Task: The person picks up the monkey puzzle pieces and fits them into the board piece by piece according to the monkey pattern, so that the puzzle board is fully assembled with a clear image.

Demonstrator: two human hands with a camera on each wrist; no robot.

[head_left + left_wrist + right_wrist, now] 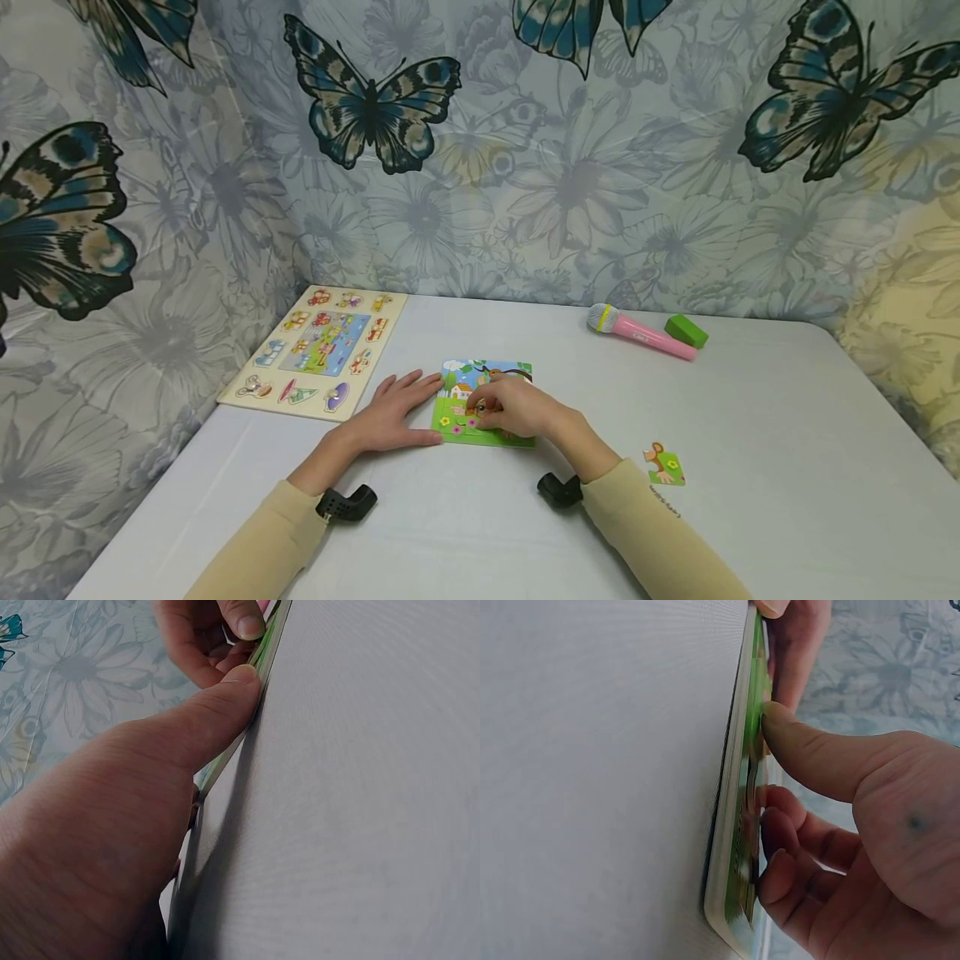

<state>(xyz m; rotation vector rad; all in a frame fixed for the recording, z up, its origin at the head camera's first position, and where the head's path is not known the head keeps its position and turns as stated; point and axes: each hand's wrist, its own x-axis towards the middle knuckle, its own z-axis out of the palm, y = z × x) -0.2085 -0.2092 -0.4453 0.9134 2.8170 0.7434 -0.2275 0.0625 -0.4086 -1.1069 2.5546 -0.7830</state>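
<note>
A small jigsaw puzzle [454, 386] with a cottage, green grass and pink flowers lies flat on the white table. My left hand [397, 417] is at its left side, fingers straight and spread; in the left wrist view the thumb touches the board's near edge. My right hand [519, 406] is over the puzzle's right half, fingers bent. In the right wrist view its thumb and fingertips pinch a puzzle piece [755, 712] that sits slightly raised in the frame. The hand hides much of the picture. A loose puzzle piece [666, 464] lies right of the right forearm.
At the back left lies a large wooden picture board [352, 404] with several inset shapes. A pink toy microphone [641, 331] and a green block [686, 331] are at the back right. Butterfly-patterned fabric [480, 208] rises behind the table [772, 400].
</note>
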